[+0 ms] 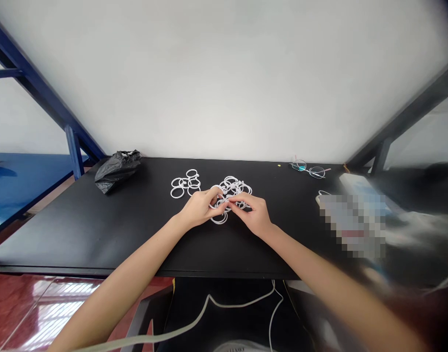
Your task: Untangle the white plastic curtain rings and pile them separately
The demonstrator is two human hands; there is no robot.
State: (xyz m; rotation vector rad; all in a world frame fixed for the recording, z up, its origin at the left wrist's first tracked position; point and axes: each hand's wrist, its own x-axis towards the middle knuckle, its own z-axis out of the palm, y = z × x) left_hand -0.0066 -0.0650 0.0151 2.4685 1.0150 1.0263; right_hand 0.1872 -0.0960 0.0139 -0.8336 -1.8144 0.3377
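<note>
A pile of white plastic rings (231, 183), which look like curtain rings with small eyelets, lies on the black table (136, 234). Over the near side of this pile, my left hand (201, 208) pinches a white ring between thumb and fingers. My right hand (256, 214) comes in from the other side, its thumb and index finger closed at the same ring, close to the left fingertips. The fingers partly hide the held ring, and it blends with the pile behind. Left of the pile, a smaller group of white rings (177, 192) is spread flat.
A crumpled black plastic bag (118, 170) lies at the back left. Eyeglasses (317, 172) rest near the wall. At right are a blurred-out item (350, 225) and a white box (359, 188). A pale cable (242, 305) hangs below the table edge.
</note>
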